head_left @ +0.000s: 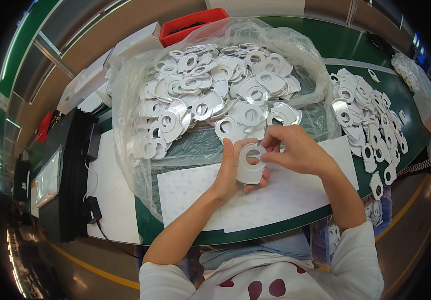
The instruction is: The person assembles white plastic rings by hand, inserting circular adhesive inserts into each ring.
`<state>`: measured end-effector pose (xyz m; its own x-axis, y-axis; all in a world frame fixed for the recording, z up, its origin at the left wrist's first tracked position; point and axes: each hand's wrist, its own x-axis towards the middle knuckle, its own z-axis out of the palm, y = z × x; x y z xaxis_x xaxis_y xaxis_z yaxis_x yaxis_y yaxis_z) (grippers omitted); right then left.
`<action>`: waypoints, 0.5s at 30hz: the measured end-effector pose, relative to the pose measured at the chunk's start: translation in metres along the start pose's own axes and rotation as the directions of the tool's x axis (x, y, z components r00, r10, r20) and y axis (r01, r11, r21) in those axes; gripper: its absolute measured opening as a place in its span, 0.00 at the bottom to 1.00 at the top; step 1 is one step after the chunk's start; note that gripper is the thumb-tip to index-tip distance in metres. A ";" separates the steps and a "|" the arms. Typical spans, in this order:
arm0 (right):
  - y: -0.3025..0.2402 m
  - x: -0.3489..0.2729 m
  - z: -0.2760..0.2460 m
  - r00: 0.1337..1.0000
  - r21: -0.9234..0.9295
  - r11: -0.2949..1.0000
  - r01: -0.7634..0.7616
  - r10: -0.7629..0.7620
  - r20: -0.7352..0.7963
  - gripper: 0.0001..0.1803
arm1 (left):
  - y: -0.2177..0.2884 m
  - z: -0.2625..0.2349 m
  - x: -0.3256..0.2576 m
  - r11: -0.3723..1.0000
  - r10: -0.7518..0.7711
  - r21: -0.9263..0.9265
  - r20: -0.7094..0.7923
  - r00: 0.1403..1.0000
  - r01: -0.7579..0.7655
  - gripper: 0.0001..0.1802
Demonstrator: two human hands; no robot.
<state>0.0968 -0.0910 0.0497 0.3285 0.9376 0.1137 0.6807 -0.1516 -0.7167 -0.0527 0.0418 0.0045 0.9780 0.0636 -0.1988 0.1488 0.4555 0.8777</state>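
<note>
- On a green table (348, 45): a clear bag (125, 85) with a big heap of white pieces (218, 102), white sheets (285, 200) in front, a loose pile (370, 120) at the right.
- In the left hand (226, 176): a white ring piece (250, 174), gripped, thumb up, fingertips behind.
- With the right hand (295, 150): pinching the ring's right edge; too small to tell about any thin film there.
- Likely working on that edge now; next, probably hold still on the left, work gently on the right.
- Between both hands, touching both, just in front of the heap.
</note>
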 end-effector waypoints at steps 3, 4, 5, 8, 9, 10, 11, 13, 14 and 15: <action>-0.007 0.007 -0.012 0.988 0.232 0.962 -0.144 0.127 0.087 0.09 | 0.002 0.002 -0.002 0.998 0.032 -0.053 -0.013 0.999 -0.032 0.51; -0.011 0.010 -0.015 0.955 0.349 0.891 -0.292 0.251 0.158 0.08 | 0.004 0.002 -0.004 0.992 0.070 -0.099 -0.045 0.997 -0.074 0.49; -0.006 0.013 -0.019 0.967 0.453 0.856 -0.249 0.250 0.058 0.06 | 0.007 -0.001 -0.005 0.992 0.073 -0.098 -0.050 0.996 -0.078 0.49; 0.017 0.016 -0.039 0.827 0.783 0.617 0.080 0.397 -0.398 0.05 | 0.024 -0.027 -0.003 0.909 0.416 0.097 -0.198 0.887 -0.405 0.31; 0.025 0.015 -0.050 0.723 0.800 0.506 0.322 0.415 -0.553 0.05 | 0.031 -0.046 -0.005 0.834 0.539 0.271 -0.209 0.816 -0.481 0.22; 0.035 0.015 -0.059 0.587 0.744 0.382 0.548 0.458 -0.668 0.06 | 0.040 -0.058 -0.013 0.769 0.578 0.528 -0.332 0.746 -0.361 0.18; 0.044 0.012 -0.068 0.586 0.745 0.384 0.546 0.460 -0.666 0.06 | 0.047 -0.069 -0.019 0.666 0.633 0.725 -0.420 0.651 -0.179 0.15; 0.049 0.006 -0.081 0.374 0.612 0.268 0.744 0.592 -0.714 0.06 | 0.052 -0.089 -0.028 0.317 0.837 0.939 -0.343 0.427 0.133 0.17; 0.048 0.008 -0.079 0.376 0.614 0.266 0.743 0.593 -0.712 0.06 | 0.053 -0.095 -0.029 0.318 0.836 0.938 -0.345 0.426 0.136 0.17; 0.047 0.010 -0.076 0.376 0.629 0.261 0.732 0.614 -0.694 0.06 | 0.052 -0.100 -0.028 0.271 0.845 0.928 -0.356 0.400 0.255 0.18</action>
<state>0.1821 -0.1130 0.0694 0.9959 0.0426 0.0796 0.0068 0.8439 -0.5365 -0.0870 0.1527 0.0124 0.4646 0.7262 0.5067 0.4255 -0.6849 0.5915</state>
